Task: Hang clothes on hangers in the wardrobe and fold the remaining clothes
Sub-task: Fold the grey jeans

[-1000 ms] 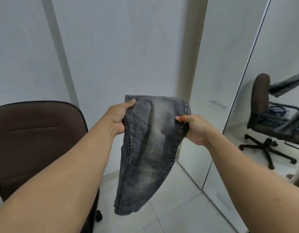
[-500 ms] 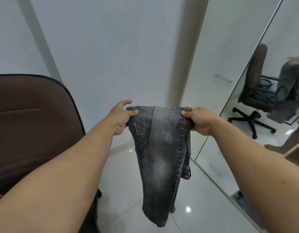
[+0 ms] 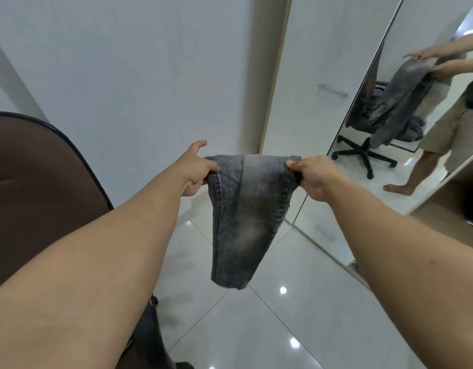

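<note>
Faded grey washed-denim jeans pinched at top corners by left hand and right hand, fingers clenched, right of brown padded office chair.

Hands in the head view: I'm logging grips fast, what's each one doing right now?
Left hand: closed, pinching the left top edge of the grey jeans.
Right hand: closed, gripping the jeans' right top edge.

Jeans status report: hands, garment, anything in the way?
Left hand and right hand both gripping the top edge. Grey jeans hanging in air, above the floor. Brown chair close at left.
</note>
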